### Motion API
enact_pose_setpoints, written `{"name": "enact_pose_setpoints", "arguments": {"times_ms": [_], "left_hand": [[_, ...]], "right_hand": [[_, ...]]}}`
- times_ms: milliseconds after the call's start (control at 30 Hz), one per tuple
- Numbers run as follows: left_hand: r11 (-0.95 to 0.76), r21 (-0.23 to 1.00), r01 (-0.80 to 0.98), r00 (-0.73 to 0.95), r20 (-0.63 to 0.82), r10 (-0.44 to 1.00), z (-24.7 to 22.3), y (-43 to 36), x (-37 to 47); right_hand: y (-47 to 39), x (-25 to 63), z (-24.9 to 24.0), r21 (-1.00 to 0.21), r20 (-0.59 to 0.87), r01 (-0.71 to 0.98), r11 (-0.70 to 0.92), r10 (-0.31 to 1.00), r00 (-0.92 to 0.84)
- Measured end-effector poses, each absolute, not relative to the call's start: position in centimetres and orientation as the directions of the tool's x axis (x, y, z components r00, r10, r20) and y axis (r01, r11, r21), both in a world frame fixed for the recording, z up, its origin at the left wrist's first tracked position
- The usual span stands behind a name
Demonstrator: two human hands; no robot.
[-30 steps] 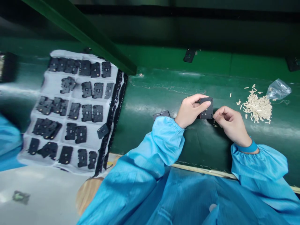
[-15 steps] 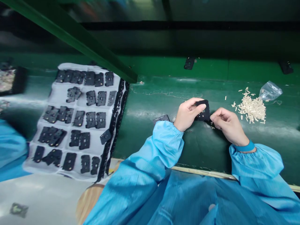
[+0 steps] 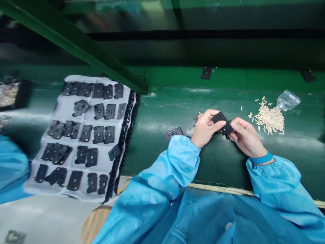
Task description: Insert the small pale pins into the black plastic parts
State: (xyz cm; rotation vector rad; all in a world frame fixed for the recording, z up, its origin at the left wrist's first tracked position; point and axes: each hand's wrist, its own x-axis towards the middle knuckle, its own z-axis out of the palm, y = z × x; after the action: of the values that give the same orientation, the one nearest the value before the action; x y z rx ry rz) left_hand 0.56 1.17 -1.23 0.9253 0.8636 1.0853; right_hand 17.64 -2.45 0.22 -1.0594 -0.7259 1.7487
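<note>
My left hand (image 3: 206, 129) grips a small black plastic plate (image 3: 219, 119) with its thumb on top, and the plate is tilted above the green workbench. My right hand (image 3: 245, 134) is closed at the plate's right edge, thumb against it and fingers curled partly underneath; whether a small piece is also between those fingers is hidden. Just beyond that hand lies a heap of tiny cream-coloured strips (image 3: 270, 118). Left of my left hand is another black plate (image 3: 174, 133), and small metallic-looking bits (image 3: 198, 117) show behind the hand.
A white tray (image 3: 88, 135) with several rows of black plates stands at the left. A clear plastic bag (image 3: 288, 100) lies by the heap. Black pieces (image 3: 206, 73) sit on the back ledge. A green post (image 3: 101, 57) slants overhead, and another person's blue sleeve (image 3: 12, 169) is at far left.
The plate has been turned and tilted, now showing a plainer face. My right hand's fingers have moved in against and under its right edge. The view has shifted slightly.
</note>
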Motion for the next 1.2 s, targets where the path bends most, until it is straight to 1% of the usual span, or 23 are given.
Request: {"name": "enact_pose_setpoints", "arguments": {"times_ms": [100,200,333,467,567,700,800,900,1067,1200], "left_hand": [[0.255,0.906,-0.338,0.235,-0.181,0.955,-0.9,1.2,0.5],[0.31,0.886,-0.344,0.197,-0.254,0.947,-0.6,1.1,0.3],[0.367,0.865,-0.342,0.176,-0.325,0.929,-0.3,1.0,0.3],[0.38,0.863,-0.332,0.172,-0.341,0.924,0.1,0.9,0.4],[0.388,0.865,-0.319,0.176,-0.349,0.921,0.2,0.8,0.4],[0.385,0.867,-0.315,0.182,-0.343,0.922,0.2,0.8,0.4],[0.393,0.863,-0.317,0.184,-0.351,0.918,0.2,0.8,0.3],[0.405,0.856,-0.322,0.185,-0.362,0.914,0.1,0.8,0.3],[0.395,0.86,-0.324,0.175,-0.356,0.918,0.0,0.7,0.3],[0.392,0.86,-0.327,0.177,-0.352,0.919,0.1,0.8,0.3]], "right_hand": [[-2.1,18.3,-0.1,-0.911,-0.27,-0.315,-0.266,0.962,-0.032],[-1.9,18.9,-0.1,-0.981,-0.141,-0.142,-0.132,0.989,0.053],[-1.9,18.9,0.3,-0.998,0.054,0.044,0.051,0.996,0.074],[-2.0,18.6,0.2,-0.976,0.19,0.122,0.181,0.98,0.065],[-2.0,18.6,-0.2,-0.968,0.217,0.142,0.208,0.975,0.047],[-2.2,18.6,-0.2,-0.967,0.194,0.174,0.187,0.981,0.028],[-2.4,18.7,0.0,-0.952,0.198,0.237,0.194,0.98,-0.006],[-2.4,18.8,0.3,-0.915,0.251,0.315,0.252,0.967,-0.045],[-2.3,18.8,0.8,-0.835,0.366,0.404,0.373,0.925,-0.098],[-2.4,18.8,1.1,-0.767,0.428,0.465,0.442,0.892,-0.144]]}}
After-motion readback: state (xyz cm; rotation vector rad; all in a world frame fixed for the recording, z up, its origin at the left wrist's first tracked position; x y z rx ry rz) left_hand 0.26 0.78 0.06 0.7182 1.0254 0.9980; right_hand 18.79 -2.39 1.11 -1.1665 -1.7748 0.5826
